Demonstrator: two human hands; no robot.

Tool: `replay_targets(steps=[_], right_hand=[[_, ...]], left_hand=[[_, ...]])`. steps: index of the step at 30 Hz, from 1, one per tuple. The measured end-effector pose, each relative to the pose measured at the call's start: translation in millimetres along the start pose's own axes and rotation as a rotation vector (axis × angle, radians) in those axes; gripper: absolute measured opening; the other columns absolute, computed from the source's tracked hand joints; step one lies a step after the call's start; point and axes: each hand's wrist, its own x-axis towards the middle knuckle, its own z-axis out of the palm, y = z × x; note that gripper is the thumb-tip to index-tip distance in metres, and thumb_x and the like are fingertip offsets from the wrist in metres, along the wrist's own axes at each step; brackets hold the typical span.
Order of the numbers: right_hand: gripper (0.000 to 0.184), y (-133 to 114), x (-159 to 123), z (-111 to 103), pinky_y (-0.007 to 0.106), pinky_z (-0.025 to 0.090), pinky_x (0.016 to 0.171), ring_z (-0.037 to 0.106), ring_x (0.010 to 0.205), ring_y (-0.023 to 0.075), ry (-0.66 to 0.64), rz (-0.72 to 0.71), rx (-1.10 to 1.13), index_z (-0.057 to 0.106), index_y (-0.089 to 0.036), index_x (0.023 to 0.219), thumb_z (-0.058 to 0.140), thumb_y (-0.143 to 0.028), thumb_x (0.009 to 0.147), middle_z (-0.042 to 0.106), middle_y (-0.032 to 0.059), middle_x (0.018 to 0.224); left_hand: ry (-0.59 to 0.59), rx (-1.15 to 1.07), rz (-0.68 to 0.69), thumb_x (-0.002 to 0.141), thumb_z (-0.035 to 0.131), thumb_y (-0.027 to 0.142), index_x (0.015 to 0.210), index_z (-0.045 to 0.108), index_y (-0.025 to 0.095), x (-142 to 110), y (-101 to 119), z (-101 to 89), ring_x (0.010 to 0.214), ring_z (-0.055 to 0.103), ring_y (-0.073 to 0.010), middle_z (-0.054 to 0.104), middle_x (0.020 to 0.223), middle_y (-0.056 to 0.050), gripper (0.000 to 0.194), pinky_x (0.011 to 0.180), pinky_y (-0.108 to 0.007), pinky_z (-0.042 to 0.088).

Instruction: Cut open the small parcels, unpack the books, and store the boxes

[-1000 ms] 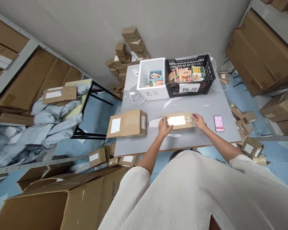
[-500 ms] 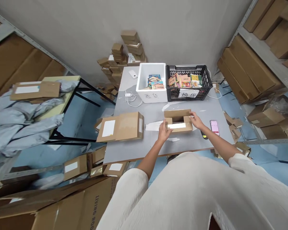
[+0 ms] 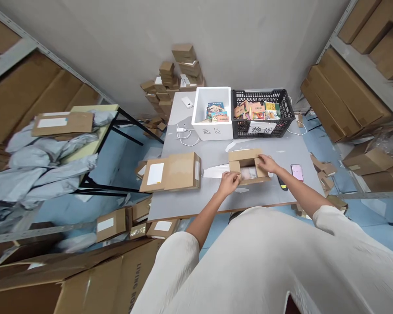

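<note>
Carton [image 3: 245,179] with raised flaps sits on the grey table [image 3: 212,200], something pale visible inside. In the head view, the left hand [image 3: 229,182] has its fingers drawn together, clamped on the carton's left end near the front corner; the right hand [image 3: 267,163] has its fingers clamped on the upper part of its right end. Right of the carton lies a yellow-and-black tool [image 3: 283,186], beside the right forearm, and beyond it a phone [image 3: 297,172] with a pink screen. Left of the carton is a bigger box [image 3: 180,171] with a white label. Behind the carton stand a white bin [image 3: 213,131] and, just beside it, a black crate [image 3: 280,128], both holding books.
</note>
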Motion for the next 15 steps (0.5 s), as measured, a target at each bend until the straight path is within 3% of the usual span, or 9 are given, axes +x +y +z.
replay_targets(steps=[2,5,8,11,15], right_hand=[[0.077,-8.3,-6.1,6.1,0.057,0.045,0.122,0.044,0.153,0.042,-0.009,0.01,-0.083,0.047,-0.019,0.167,0.064,-0.046,0.097,0.05,0.0158,0.17],[0.088,-19.3,-12.7,17.3,0.061,0.042,0.121,0.035,0.157,0.0428,-0.015,0.028,-0.156,0.036,-0.023,0.171,0.067,-0.052,0.095,0.038,0.015,0.178],[0.094,-24.2,-14.5,29.4,0.063,0.04,0.122,0.029,0.16,0.0432,0.012,0.05,-0.183,0.028,-0.025,0.173,0.069,-0.054,0.093,0.03,0.0159,0.181],[0.092,-22.5,-13.4,38.4,0.065,0.039,0.121,0.029,0.16,0.0444,0.082,0.03,-0.142,0.028,-0.026,0.172,0.069,-0.045,0.092,0.031,0.0178,0.18],[0.09,-15.6,-13.0,37.1,0.068,0.04,0.122,0.033,0.158,0.0465,0.111,-0.013,-0.027,0.032,-0.025,0.172,0.066,-0.034,0.089,0.036,0.0185,0.177]], left_hand=[[-0.114,0.074,0.071,0.097,0.062,0.025,0.127,0.072,0.026,-0.8,-0.2,1.7,0.121,0.07,-0.027,0.078,0.112,-0.007,0.032,0.119,-0.049,0.042],[-0.227,0.202,0.193,0.09,0.065,0.015,0.141,0.066,0.028,4.2,1.6,6.0,0.149,0.053,-0.0311,0.068,0.146,-0.011,0.052,0.125,-0.054,0.035],[-0.313,0.284,0.231,0.087,0.067,0.011,0.152,0.059,0.031,14.4,5.0,7.2,0.161,0.039,-0.0365,0.062,0.157,-0.012,0.068,0.129,-0.067,0.025],[-0.296,0.296,0.213,0.085,0.074,0.014,0.151,0.06,0.034,19.1,9.6,1.5,0.162,0.036,-0.0413,0.063,0.153,-0.012,0.07,0.13,-0.074,0.017],[-0.183,0.311,0.178,0.086,0.076,0.021,0.156,0.056,0.034,5.9,14.6,-11.5,0.164,0.032,-0.0414,0.058,0.156,-0.014,0.074,0.135,-0.072,0.01]])
